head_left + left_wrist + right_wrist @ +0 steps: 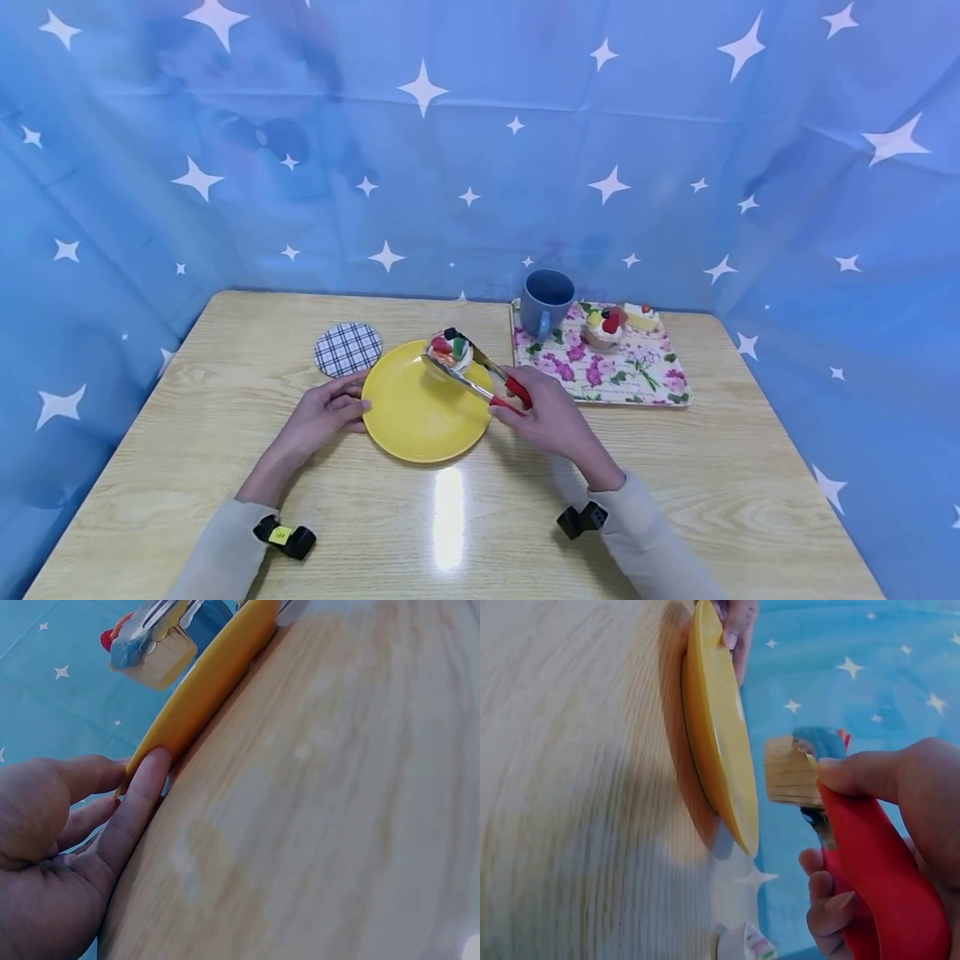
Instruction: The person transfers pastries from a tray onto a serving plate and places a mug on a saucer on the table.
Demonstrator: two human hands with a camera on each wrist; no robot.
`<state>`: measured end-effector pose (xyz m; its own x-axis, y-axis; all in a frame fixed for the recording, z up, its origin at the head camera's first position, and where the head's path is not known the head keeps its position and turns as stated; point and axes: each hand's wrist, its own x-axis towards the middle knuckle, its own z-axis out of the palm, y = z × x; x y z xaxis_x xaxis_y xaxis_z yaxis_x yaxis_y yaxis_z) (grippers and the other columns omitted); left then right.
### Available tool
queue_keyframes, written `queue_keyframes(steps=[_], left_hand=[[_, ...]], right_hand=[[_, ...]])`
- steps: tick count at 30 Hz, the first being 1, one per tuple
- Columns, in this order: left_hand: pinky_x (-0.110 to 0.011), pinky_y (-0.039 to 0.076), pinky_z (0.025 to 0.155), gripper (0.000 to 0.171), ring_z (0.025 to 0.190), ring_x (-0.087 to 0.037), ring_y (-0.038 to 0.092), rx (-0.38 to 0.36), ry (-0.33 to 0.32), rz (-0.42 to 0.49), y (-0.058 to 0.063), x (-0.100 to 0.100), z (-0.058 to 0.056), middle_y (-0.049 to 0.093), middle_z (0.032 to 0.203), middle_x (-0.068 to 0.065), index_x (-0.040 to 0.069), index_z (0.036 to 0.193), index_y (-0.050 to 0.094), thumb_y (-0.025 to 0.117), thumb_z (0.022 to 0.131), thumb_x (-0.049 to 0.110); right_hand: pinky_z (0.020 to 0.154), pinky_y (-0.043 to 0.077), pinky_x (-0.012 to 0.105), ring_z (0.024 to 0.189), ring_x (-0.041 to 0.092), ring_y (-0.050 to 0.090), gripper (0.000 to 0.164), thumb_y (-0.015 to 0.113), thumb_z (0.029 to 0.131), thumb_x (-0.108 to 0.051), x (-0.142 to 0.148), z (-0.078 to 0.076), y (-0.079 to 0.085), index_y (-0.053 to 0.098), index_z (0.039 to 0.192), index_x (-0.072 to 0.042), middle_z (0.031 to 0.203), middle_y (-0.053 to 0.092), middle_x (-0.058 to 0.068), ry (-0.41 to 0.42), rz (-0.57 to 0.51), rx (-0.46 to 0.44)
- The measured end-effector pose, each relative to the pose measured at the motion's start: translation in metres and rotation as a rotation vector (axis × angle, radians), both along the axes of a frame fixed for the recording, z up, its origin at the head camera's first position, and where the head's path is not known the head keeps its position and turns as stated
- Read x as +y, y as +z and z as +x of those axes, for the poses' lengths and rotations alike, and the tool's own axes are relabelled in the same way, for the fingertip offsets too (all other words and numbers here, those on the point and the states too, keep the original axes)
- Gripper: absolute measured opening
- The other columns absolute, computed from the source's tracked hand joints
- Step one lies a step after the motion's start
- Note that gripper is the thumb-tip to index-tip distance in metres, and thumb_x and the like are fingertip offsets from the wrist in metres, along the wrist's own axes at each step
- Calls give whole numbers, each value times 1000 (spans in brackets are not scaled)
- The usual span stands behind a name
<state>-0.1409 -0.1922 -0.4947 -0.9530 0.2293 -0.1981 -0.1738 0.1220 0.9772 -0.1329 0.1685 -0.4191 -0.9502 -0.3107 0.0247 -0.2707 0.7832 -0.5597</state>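
Observation:
My right hand (542,414) grips a pair of red-handled tongs (877,877) whose metal arms pinch a fruit-topped cupcake (450,353). In the right wrist view, the cupcake (793,776) hangs a little above the yellow plate (724,735), apart from it. At the left rim of the plate (420,425), my left hand (321,418) pinches the edge between thumb and fingers. The left wrist view shows its thumb and fingers on either side of the plate's rim (199,694), with the cupcake (157,656) beyond.
A floral tray (622,375) stands to the right, bearing a blue mug (546,304), another fruit-topped cupcake (603,329) and a slice of cake (642,317). Behind the plate's left side lies a round checked coaster (348,349). A blue starry curtain (465,150) hangs behind the wooden table (360,533).

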Motion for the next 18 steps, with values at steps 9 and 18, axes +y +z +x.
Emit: queue_keyframes(steps=[9, 18], left_hand=[[-36, 67, 86, 61, 102, -12, 72, -1, 12, 17, -1, -1, 1, 54, 129, -20, 15, 157, 43, 66, 100, 10], [-35, 67, 85, 61, 102, -12, 72, 1, 10, -6, 0, 0, 0, 56, 130, -20, 15, 157, 43, 66, 100, 11]], right_hand=[[80, 56, 33, 98, 21, 56, 66, 79, 89, -40, -15, -1, 0, 57, 147, -16, 114, 67, 4, 1, 23, -18], [85, 56, 33, 99, 21, 56, 65, 78, 90, -42, -24, -4, -2, 58, 147, -16, 120, 67, 5, 6, 41, -32]])
